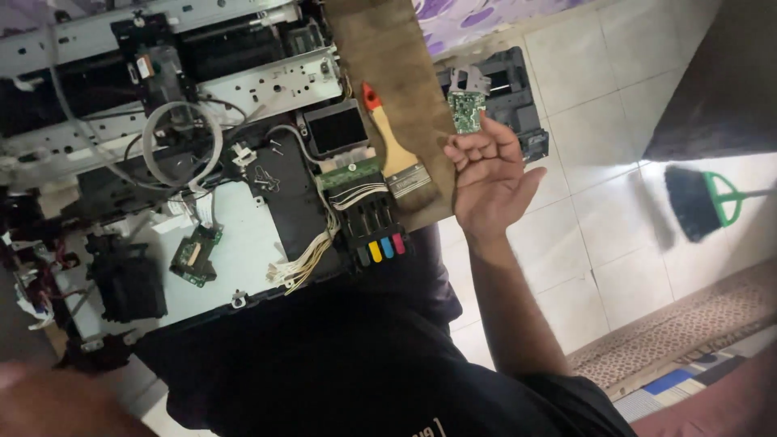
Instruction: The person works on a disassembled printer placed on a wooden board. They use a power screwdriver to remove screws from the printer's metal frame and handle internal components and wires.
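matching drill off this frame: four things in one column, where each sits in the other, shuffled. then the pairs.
Things
1. paintbrush
2. broom
3. small green circuit board
4. row of four coloured ink blocks

Places
A. on the tiled floor, at the right
B. on the brown cloth
C. just above the fingertips of the raised open hand
D. at the near edge of the opened printer

Pairs: 1-B, 2-A, 3-C, 4-D

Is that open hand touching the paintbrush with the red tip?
Apart. In the head view, the right hand is raised, fingers spread, beside the paintbrush lying on the brown cloth, with cloth visible between them.
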